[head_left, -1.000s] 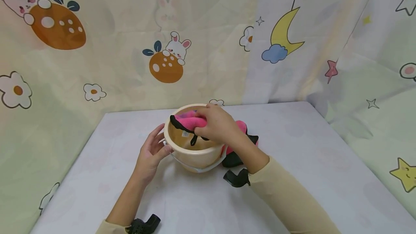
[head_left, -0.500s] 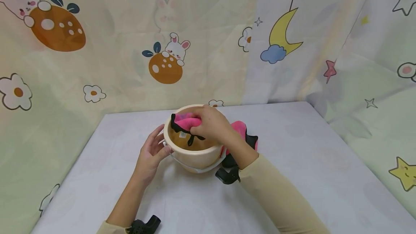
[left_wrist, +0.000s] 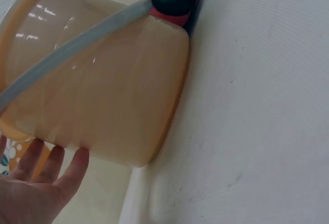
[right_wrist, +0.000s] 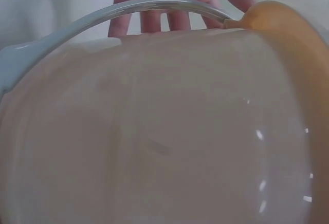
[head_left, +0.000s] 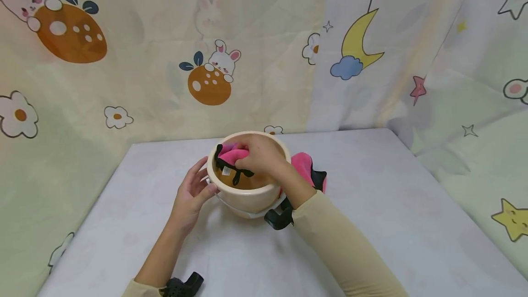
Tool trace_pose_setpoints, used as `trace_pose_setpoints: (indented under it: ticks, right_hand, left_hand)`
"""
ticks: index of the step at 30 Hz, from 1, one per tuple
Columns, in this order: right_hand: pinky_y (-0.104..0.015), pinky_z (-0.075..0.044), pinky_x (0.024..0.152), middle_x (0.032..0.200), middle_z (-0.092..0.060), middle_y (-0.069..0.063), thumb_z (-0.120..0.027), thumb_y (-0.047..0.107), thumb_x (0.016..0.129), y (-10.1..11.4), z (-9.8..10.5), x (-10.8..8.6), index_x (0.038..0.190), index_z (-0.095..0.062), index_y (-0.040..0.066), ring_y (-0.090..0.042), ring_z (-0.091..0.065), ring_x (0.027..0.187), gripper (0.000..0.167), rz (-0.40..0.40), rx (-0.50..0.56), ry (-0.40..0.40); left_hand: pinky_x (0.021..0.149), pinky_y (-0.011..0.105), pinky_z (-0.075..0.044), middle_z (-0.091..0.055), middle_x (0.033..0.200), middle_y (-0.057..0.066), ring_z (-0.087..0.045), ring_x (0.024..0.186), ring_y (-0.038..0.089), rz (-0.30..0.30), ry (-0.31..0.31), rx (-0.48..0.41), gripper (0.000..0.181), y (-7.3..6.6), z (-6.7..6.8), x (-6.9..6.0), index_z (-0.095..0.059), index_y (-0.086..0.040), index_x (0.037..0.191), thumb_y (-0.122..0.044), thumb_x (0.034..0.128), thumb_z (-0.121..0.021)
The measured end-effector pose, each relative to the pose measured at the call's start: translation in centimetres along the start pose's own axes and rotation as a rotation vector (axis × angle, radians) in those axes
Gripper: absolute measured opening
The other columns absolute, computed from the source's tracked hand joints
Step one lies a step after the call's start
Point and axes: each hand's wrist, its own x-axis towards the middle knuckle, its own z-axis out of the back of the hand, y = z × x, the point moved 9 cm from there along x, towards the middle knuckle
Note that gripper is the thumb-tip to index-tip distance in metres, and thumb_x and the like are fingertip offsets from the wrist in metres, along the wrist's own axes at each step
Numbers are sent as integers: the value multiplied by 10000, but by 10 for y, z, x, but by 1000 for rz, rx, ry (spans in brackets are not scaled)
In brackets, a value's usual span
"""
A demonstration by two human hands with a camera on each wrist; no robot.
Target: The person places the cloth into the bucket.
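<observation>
A cream plastic bucket (head_left: 247, 201) stands upright on the table. My left hand (head_left: 190, 198) rests on its left side, thumb near the rim; in the left wrist view the nearly straight fingers of the left hand (left_wrist: 46, 185) touch the bucket wall (left_wrist: 103, 100). Inside the bucket's mouth, my right hand (head_left: 264, 156) pinches a soft pink cloth item (head_left: 234, 155) with black edging, a black loop and a white tag; its kind is unclear. In the right wrist view the bucket (right_wrist: 180, 131) hides the right hand and this item.
Another pink and black cloth item (head_left: 303, 165) lies against the bucket's right side, partly hidden by the right arm. The bucket's pale handle (left_wrist: 77, 44) hangs down its front. A patterned curtain (head_left: 264, 58) rises behind the white table (head_left: 371, 173).
My right hand has moved left and lower into the bucket with the pink cloth item. The left hand has stayed on the bucket's side.
</observation>
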Motion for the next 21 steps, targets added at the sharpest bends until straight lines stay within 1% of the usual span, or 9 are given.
trace_pose_setpoints:
  ticks: [2, 5, 10, 12, 17, 19, 21]
  right_hand:
    - [-297, -548, 779, 974, -707, 119, -809, 180, 851, 1, -1, 1, 1219, -719, 377, -136, -623, 953, 427, 12, 3, 5]
    - [-285, -564, 742, 959, -701, 118, -809, 172, 842, 1, -3, 2, 1170, -724, 347, -142, -621, 945, 382, 21, 6, 22]
    - [-261, -561, 702, 918, -702, 122, -811, 192, 846, 0, -6, 3, 1060, -732, 277, -139, -620, 920, 244, 23, -27, 44]
    - [-261, -558, 704, 920, -707, 123, -808, 196, 848, 0, -6, 3, 1063, -734, 277, -137, -621, 921, 242, 28, -34, 48]
    - [-262, -566, 707, 967, -707, 119, -800, 184, 856, -1, -8, 3, 1139, -722, 308, -140, -618, 952, 318, 32, -27, 62]
    - [-260, -572, 706, 975, -700, 116, -804, 179, 857, -4, -9, 3, 1123, -718, 296, -146, -614, 962, 304, 17, -16, 79]
    - [-265, -582, 704, 963, -701, 103, -805, 176, 855, -6, -12, 2, 1088, -718, 265, -159, -616, 962, 264, -3, 1, 113]
  left_hand:
    - [980, 257, -572, -455, 1564, 125, -578, 1282, 208, -17, -3, -4, 707, -2, 0, 0, -338, -251, 1615, -98, 1005, -659]
    - [975, 258, -574, -463, 1553, 127, -588, 1259, 183, -28, -9, -9, 707, -3, 1, 0, -343, -242, 1614, -81, 1001, -658]
    - [979, 255, -571, -460, 1559, 123, -595, 1250, 159, -12, -12, -11, 709, 0, 2, -1, -343, -244, 1614, -80, 1000, -656]
    - [981, 253, -569, -458, 1564, 120, -592, 1256, 159, -8, -13, -6, 708, 1, 2, -1, -344, -251, 1614, -86, 1001, -657]
    - [981, 249, -568, -455, 1571, 126, -583, 1274, 165, -13, -9, 8, 702, 0, 2, -1, -346, -263, 1612, -113, 1005, -665]
    - [982, 251, -569, -454, 1570, 136, -578, 1285, 186, -18, -3, 1, 703, -1, 1, -1, -344, -252, 1613, -106, 1005, -664]
    - [983, 256, -571, -453, 1567, 144, -571, 1299, 213, -26, 4, -10, 707, -2, 0, 0, -342, -238, 1615, -91, 1003, -663]
